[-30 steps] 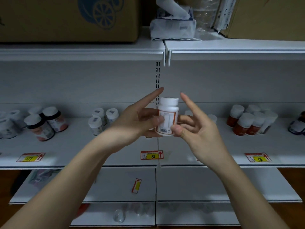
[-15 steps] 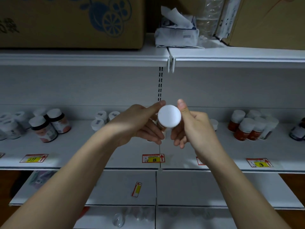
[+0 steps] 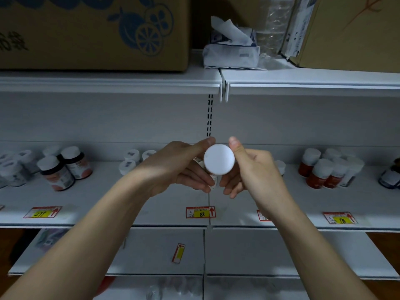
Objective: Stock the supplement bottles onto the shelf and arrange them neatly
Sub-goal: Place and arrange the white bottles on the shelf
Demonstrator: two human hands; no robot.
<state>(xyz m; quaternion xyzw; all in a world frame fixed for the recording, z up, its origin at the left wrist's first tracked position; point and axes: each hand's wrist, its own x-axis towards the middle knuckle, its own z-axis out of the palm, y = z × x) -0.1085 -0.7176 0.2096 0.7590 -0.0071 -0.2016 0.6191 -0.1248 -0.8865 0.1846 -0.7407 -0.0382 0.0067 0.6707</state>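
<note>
I hold a white supplement bottle (image 3: 219,159) in front of the middle shelf (image 3: 164,204), tipped so its round white cap faces me. My left hand (image 3: 177,167) grips it from the left and my right hand (image 3: 251,169) grips it from the right, thumbs up beside the cap. The bottle's body is mostly hidden behind the cap and fingers. On the shelf stand dark bottles with white caps (image 3: 65,167) at the left, small white bottles (image 3: 132,160) behind my left hand, and red bottles with white caps (image 3: 324,169) at the right.
Price tags (image 3: 200,212) line the shelf's front edge. The top shelf (image 3: 112,80) carries a printed cardboard box (image 3: 93,31), a tissue pack (image 3: 232,54) and another box (image 3: 350,31). A lower shelf (image 3: 249,252) holds a loose tag (image 3: 178,253).
The bottle went from upright with its label showing to tipped with its cap toward me. Both hands closed round it, and the view shifted slightly downward.
</note>
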